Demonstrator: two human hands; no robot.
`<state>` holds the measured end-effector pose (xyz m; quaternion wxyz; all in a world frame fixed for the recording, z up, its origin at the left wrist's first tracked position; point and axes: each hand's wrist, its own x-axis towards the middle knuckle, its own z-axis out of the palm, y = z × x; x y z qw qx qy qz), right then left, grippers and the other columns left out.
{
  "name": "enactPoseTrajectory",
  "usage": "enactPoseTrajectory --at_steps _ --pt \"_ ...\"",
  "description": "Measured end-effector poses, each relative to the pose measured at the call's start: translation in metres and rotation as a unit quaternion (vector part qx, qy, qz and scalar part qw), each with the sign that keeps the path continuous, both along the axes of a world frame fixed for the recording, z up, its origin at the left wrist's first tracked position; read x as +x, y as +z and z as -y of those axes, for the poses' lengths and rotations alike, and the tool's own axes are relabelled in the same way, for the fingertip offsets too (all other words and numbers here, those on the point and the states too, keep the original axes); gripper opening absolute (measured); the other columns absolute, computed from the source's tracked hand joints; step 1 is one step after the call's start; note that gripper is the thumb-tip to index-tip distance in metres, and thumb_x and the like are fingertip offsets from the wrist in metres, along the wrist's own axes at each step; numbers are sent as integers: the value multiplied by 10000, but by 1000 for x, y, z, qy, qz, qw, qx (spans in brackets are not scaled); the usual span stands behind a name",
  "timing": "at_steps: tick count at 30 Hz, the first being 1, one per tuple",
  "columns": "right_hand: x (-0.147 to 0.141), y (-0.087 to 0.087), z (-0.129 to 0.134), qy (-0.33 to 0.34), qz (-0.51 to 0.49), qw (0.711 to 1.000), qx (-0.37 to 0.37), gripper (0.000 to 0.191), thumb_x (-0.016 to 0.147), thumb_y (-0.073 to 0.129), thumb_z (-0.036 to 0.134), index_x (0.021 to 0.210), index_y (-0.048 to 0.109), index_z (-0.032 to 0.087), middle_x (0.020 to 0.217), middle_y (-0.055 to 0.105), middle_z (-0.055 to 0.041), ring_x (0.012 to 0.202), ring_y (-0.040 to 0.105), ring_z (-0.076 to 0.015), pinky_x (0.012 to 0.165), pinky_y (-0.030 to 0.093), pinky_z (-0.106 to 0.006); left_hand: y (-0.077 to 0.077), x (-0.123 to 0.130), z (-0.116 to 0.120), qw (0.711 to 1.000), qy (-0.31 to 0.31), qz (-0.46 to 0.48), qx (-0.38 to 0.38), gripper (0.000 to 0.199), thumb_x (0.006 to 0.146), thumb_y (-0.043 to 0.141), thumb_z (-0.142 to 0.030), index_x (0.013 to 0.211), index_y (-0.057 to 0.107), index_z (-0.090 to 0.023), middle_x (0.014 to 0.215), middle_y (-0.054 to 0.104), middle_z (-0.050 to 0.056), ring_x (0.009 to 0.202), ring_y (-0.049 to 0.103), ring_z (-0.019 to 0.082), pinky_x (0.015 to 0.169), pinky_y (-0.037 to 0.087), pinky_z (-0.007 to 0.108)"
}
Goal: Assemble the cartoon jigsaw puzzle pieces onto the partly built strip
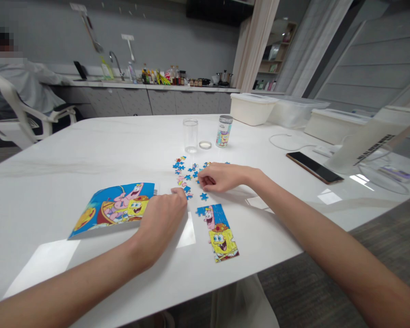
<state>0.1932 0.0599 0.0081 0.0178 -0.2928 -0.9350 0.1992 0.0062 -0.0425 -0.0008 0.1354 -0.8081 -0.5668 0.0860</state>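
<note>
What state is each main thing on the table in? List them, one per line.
Clear jar: upright, open.
Round lid: off, lying beside the jar.
Printed canister: upright, lidded.
Puzzle: partly assembled.
Loose pieces: scattered near the right hand.
Picture sheet: curved, beside the left hand.
Phone: screen dark.
Cream bin nearest the canister: lidded.

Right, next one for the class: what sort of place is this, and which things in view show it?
Most likely a kitchen, though home or workplace is unclear: a curved faucet stands at the counter, condiment bottles line it, and a ladle hangs on the wall.
</note>
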Motion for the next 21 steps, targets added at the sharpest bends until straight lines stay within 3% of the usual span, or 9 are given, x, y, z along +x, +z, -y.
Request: enactPoseTrajectory --at_steps 3,8,11,13,17,21 --pt "0 -1 0 5 -3 1000 -2 78 749 550 101 734 540 177 641 567 16 600 472 -109 625 349 -251 -1 -1 0 1000 -3 20 6 284 913 506 -147 1180 578 -80 654 668 101 624 674 231 529 405 250" --pt "0 -2 -1 8 -5 1000 0 74 757 541 106 737 534 177 639 560 18 592 468 -106 620 346 -252 1 1 1 999 3 -43 -6 433 835 421 50 1238 552 -38 699 695 102 642 688 216 511 403 236" --pt "1 -3 -2 13 -8 1000 0 67 761 540 116 739 534 179 645 562 16 599 468 -109 623 346 -255 5 2 2 998 14 -53 8 512 821 379 73 1315 475 -19 702 698 95 636 691 207 483 398 230" --pt "1 -3 -2 13 -9 1000 1 65 765 539 121 737 533 179 648 564 14 600 467 -109 623 344 -257 7 3 2 999 6 -41 7 451 838 363 46 1258 511 -25 684 691 104 622 690 214 477 400 237" --pt "1 -2 -1 4 -3 1000 6 67 765 545 120 733 529 177 640 560 15 591 462 -108 618 340 -258 5 6 2 999 -27 -9 -15 289 857 340 -16 951 608 -69 655 660 129 600 685 249 486 418 276" --pt "1 0 0 2 3 1000 9 68 772 551 118 739 534 175 643 563 15 586 459 -106 613 338 -256 -5 5 -2 999 -52 8 -11 288 908 323 -93 993 597 -79 655 651 112 589 681 256 483 414 284"
